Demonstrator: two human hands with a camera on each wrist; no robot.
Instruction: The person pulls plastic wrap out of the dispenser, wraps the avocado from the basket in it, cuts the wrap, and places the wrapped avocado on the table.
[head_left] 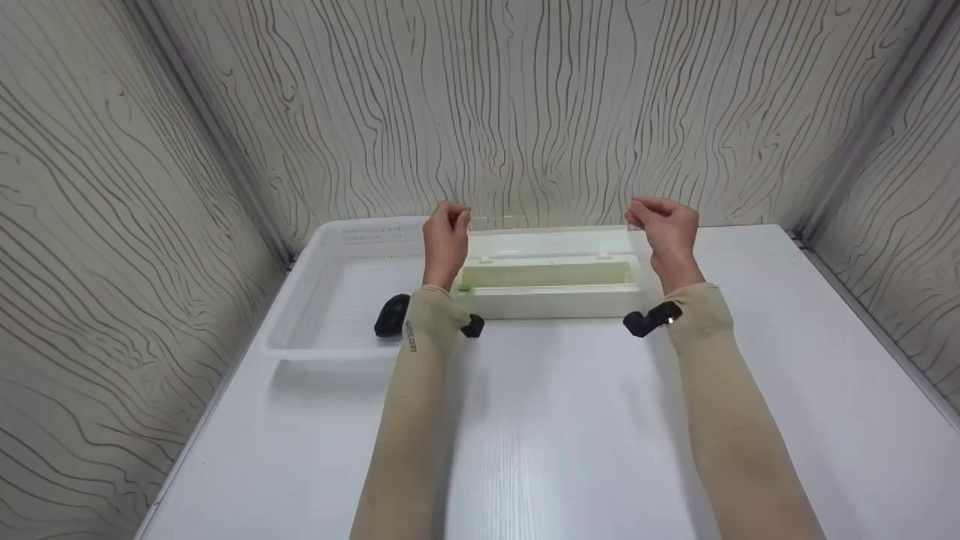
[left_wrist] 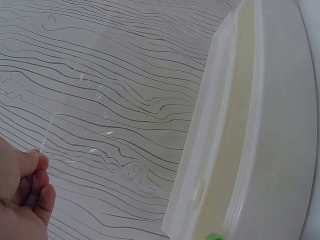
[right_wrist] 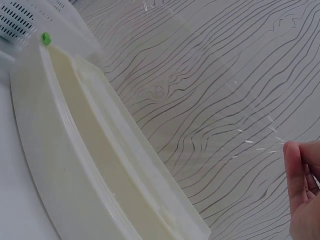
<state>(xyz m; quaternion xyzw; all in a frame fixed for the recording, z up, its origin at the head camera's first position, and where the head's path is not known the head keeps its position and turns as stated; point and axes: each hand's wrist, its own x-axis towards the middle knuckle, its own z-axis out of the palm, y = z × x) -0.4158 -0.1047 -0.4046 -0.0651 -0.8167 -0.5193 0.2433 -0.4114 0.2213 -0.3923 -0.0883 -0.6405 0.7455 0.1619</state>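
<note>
A transparent sheet of cling film [left_wrist: 92, 117] spans between my hands, showing as faint glints and creases. My left hand [head_left: 446, 244] pinches one corner between thumb and fingers, above the left end of a long white cling film dispenser [head_left: 555, 304]. At the other side my right hand [head_left: 670, 231] pinches the film's opposite corner, raised past the dispenser's right end. The dispenser's lid [head_left: 555, 241] is tipped back, and a pale yellowish inside shows. A small green slider [head_left: 465, 288] sits at its left end. The film's lower edge is too faint to follow.
A white perforated basket [head_left: 307, 300] stands left of the dispenser, with a black computer mouse [head_left: 391, 315] in it, partly behind my left wrist. A wall with wood-grain lines [head_left: 540, 112] rises behind the white table [head_left: 540, 435]. Black wrist cameras hang at both cuffs.
</note>
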